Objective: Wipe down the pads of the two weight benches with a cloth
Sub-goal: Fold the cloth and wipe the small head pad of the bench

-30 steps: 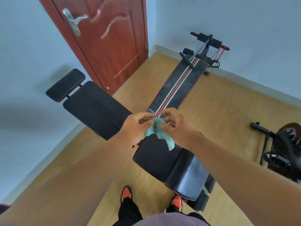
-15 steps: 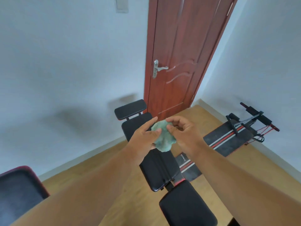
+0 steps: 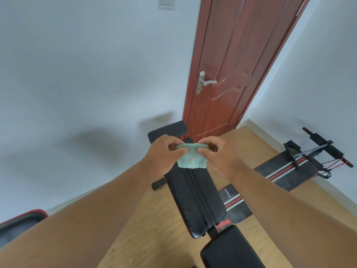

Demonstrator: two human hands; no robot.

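Observation:
A small pale green cloth [image 3: 191,158] hangs between my two hands, held in the air above a black weight bench. My left hand [image 3: 164,153] pinches its upper left corner and my right hand [image 3: 218,153] pinches its upper right corner. Below them lies the bench's long black back pad [image 3: 197,198], with a small headrest pad [image 3: 168,130] at its far end and a seat pad [image 3: 229,250] at the near end. A second bench with a black pad and red stripes [image 3: 286,171] lies flat on the floor to the right.
A red-brown door [image 3: 231,64] with a metal handle [image 3: 206,82] stands behind the bench. A red-edged black pad [image 3: 17,225] shows at the lower left. White walls meet at the corner to the right. The floor is light wood [image 3: 154,229].
The view has swung up from the floor towards the door and wall. My hands have spread the bunched cloth out so that it hangs flat between them.

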